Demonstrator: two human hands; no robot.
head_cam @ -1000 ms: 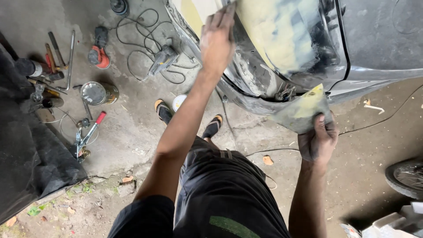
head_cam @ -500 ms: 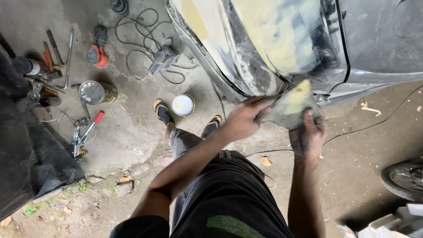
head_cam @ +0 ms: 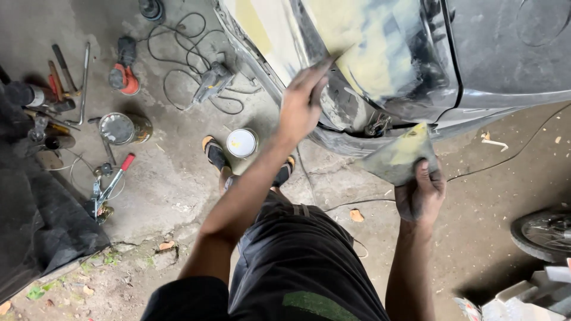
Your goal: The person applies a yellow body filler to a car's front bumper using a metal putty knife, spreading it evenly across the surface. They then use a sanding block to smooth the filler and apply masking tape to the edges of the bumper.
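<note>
Left hand (head_cam: 303,107) raised vs. the car body panel (head_cam: 380,59), fingers together and stretched, holding a thin spreader blade (head_cam: 333,59); blade's long axis runs up-right, tip at the edge of the yellow filler patch (head_cam: 369,65). Right hand (head_cam: 421,193) closed on the bottom corner of a flat mixing board (head_cam: 398,156), just below the panel's lower edge, board pointing up-left, smeared w/ yellow filler. Concrete floor (head_cam: 178,178): small white tin (head_cam: 241,142) by the sandalled feet, sander (head_cam: 124,74) w/ cable, open can (head_cam: 122,128), hand tools along the left edge.
</note>
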